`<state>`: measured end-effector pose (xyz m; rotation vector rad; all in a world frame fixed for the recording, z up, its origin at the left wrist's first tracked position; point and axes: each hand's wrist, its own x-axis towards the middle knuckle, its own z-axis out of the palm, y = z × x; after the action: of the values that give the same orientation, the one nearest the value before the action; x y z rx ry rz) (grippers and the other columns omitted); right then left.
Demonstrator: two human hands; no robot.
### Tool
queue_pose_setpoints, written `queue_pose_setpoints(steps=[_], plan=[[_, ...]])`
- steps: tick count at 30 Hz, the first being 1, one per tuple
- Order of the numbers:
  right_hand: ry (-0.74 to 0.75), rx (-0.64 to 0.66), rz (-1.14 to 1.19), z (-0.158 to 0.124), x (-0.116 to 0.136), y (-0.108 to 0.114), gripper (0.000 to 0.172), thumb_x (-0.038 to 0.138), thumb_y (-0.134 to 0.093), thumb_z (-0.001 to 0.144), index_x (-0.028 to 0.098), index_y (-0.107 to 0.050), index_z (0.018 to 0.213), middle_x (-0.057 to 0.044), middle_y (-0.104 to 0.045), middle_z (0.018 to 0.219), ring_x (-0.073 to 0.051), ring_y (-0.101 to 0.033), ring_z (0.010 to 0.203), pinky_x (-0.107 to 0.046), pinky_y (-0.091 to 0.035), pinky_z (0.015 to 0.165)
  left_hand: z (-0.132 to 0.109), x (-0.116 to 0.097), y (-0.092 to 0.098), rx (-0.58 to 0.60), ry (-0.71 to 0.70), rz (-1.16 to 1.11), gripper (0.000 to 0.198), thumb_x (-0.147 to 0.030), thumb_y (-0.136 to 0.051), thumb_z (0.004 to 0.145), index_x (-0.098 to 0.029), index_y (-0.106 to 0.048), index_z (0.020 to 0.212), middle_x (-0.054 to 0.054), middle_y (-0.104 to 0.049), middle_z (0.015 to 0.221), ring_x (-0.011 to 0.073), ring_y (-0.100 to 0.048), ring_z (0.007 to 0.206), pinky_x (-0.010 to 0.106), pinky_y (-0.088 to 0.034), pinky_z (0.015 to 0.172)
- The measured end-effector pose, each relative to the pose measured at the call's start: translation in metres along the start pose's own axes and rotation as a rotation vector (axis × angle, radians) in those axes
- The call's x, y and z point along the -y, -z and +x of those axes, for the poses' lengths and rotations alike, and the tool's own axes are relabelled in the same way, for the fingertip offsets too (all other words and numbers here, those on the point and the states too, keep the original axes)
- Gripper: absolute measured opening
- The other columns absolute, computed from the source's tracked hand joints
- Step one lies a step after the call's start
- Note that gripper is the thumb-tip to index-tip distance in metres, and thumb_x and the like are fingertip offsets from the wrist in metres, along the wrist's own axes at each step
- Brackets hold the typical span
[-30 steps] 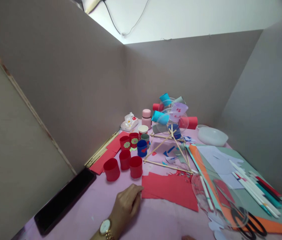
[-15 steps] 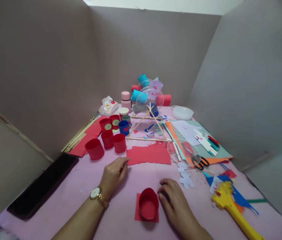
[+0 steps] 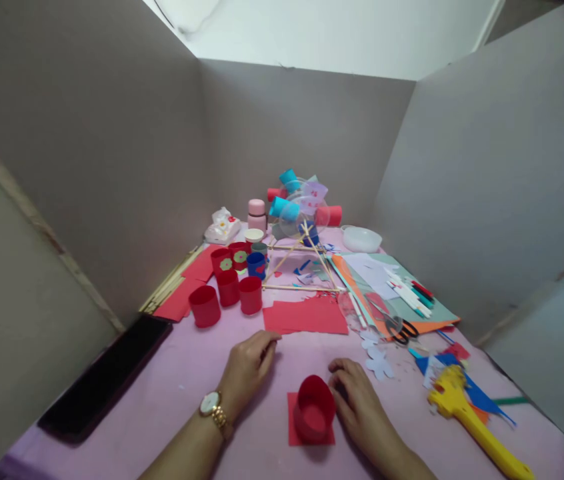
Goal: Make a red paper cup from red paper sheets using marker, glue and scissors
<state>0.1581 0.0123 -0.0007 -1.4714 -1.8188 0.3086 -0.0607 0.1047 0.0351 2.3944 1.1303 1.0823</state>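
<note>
A red paper cup-like tube [image 3: 313, 423] stands open end up on a small red paper square [image 3: 293, 437], close in front of me. My right hand [image 3: 362, 407] lies just to its right, fingers loosely curled and apart, the nearest ones at or very near the tube's side. Nothing shows in that hand. My left hand [image 3: 251, 363], with a gold watch [image 3: 211, 403] on the wrist, rests on the pink tabletop, fingers loosely bent and empty. Its fingertips are just short of the red paper sheets [image 3: 307, 315].
Several red cups [image 3: 205, 307] and a blue cup [image 3: 257, 265] stand at left. Behind is a stick frame [image 3: 302, 289] with a wheel of coloured cups [image 3: 285, 209]. Scissors [image 3: 402, 331], markers [image 3: 412, 297] and a yellow tool [image 3: 472, 420] lie right; a black slab [image 3: 107, 377] lies left.
The view has tilted up, and the near objects appear further right. My left hand has slid slightly right and back from the red sheets' edge. My right hand stays beside the tube.
</note>
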Motion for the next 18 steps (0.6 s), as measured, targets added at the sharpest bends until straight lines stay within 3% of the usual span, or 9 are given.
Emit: queue_pose_setpoints(steps=[5, 9, 13, 18], plan=[[0.150, 0.034, -0.069, -0.007, -0.023, -0.013, 0.013, 0.016, -0.051, 0.085, 0.021, -0.062, 0.090, -0.011, -0.061, 0.112, -0.026, -0.059, 0.105, -0.041, -0.052, 0.085, -0.004, -0.002, 0.000, 0.015, 0.044, -0.034, 0.023, -0.016, -0.044, 0.088, -0.021, -0.066, 0.093, 0.004, -0.073, 0.087, 0.0166, -0.068, 0.076, 0.027, -0.052, 0.070], [0.147, -0.034, -0.036, -0.010, -0.028, -0.019, 0.016, 0.013, -0.047, 0.085, 0.021, -0.061, 0.089, -0.012, -0.060, 0.112, -0.026, -0.057, 0.106, -0.043, -0.049, 0.088, -0.006, 0.002, 0.001, 0.034, 0.091, -0.091, 0.022, -0.018, -0.045, 0.087, -0.022, -0.066, 0.091, 0.004, -0.072, 0.086, 0.0176, -0.067, 0.076, 0.028, -0.051, 0.069], [0.049, 0.064, 0.062, -0.004, -0.013, -0.008, 0.015, 0.016, -0.045, 0.089, 0.021, -0.058, 0.088, -0.011, -0.060, 0.110, -0.024, -0.056, 0.106, -0.039, -0.048, 0.089, -0.004, 0.005, 0.004, 0.060, 0.168, -0.208, 0.020, -0.023, -0.046, 0.088, -0.022, -0.066, 0.092, 0.005, -0.071, 0.089, 0.0197, -0.066, 0.080, 0.031, -0.050, 0.074], [-0.191, 0.057, 0.341, 0.011, 0.013, 0.006, 0.021, 0.033, -0.042, 0.093, 0.021, -0.050, 0.078, -0.007, -0.061, 0.095, -0.021, -0.058, 0.093, -0.034, -0.047, 0.083, -0.002, 0.002, 0.001, 0.133, 0.325, -0.421, 0.025, -0.032, -0.048, 0.090, -0.021, -0.065, 0.103, 0.007, -0.071, 0.099, 0.0223, -0.064, 0.090, 0.036, -0.047, 0.084]])
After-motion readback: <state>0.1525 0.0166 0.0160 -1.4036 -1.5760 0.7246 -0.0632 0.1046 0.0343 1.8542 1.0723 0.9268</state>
